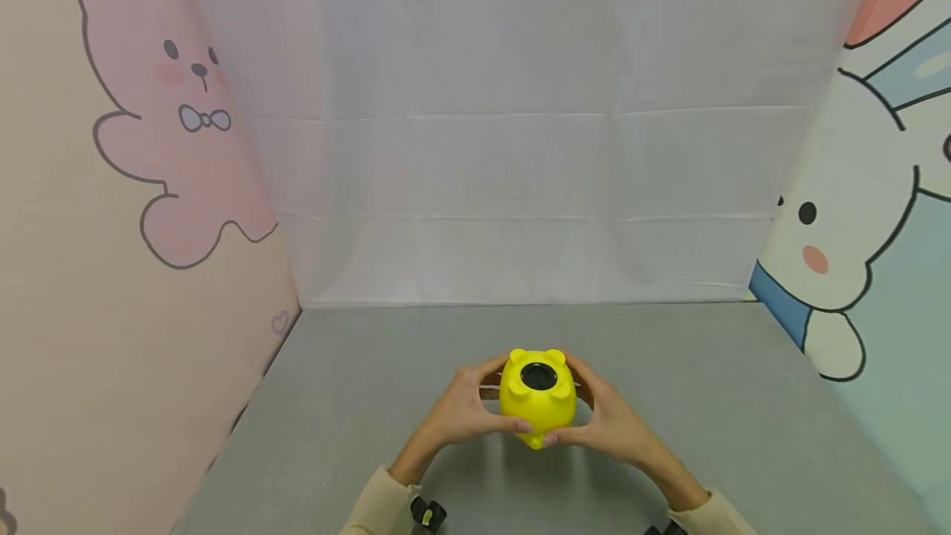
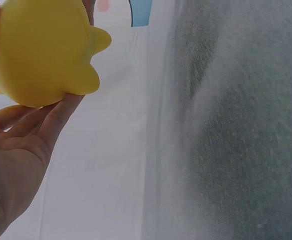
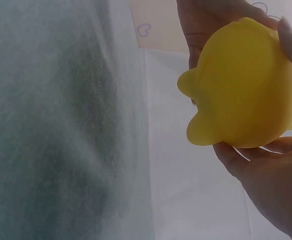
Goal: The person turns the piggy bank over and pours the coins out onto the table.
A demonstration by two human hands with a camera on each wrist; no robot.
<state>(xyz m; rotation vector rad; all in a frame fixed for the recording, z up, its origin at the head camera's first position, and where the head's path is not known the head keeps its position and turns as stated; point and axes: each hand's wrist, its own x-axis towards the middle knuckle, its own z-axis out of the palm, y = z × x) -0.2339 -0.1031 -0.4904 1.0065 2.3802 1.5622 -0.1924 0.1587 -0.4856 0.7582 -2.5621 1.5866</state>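
Observation:
A round yellow animal-shaped figure (image 1: 538,411) is held up over the grey table by both hands. Four stubby bumps surround a black round inset (image 1: 538,376), and that side faces the head view. My left hand (image 1: 462,408) grips its left side, thumb along the near lower part and fingers behind. On the other side my right hand (image 1: 613,423) holds it the same way, the two thumbs close together. In the left wrist view, the fingertips of the left hand (image 2: 23,150) press against the smooth yellow body. The right wrist view has the right hand (image 3: 273,175) against it too.
The grey table top (image 1: 357,370) spreads around the hands, with soft shadows under the figure. A white cloth (image 1: 475,147) hangs at the back. Side panels carry a pink bear drawing (image 1: 167,155) on the left and a white rabbit drawing (image 1: 847,246) on the right.

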